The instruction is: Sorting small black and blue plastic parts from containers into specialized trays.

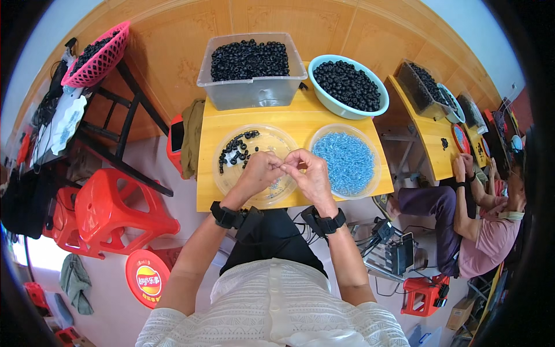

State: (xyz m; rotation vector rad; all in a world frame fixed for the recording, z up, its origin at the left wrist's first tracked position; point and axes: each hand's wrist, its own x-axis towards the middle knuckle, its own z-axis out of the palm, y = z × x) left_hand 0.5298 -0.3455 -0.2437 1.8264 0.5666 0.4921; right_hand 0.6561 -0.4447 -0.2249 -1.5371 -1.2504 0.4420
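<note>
Small part pinched between both hands, too small to identify, held over the front edge of the yellow wooden bench (300,118). Left hand (260,172) and right hand (312,173): fingers closed, tips meeting. Below: clear round plastic tray of black rings (250,151); clear round tray of blue pieces (347,161) toward the right edge. Judgement: keep the work low over the trays so drops land inside.

A pink mesh basket (97,53) of black pieces sits on a dark frame at the far left. 2 red plastic stools (118,211) stand on the floor beside a round red lid (147,278). An olive cloth (192,137) hangs off the tabletop's left edge. At the right, a seated person (483,222) works at another yellow tabletop (430,130).
</note>
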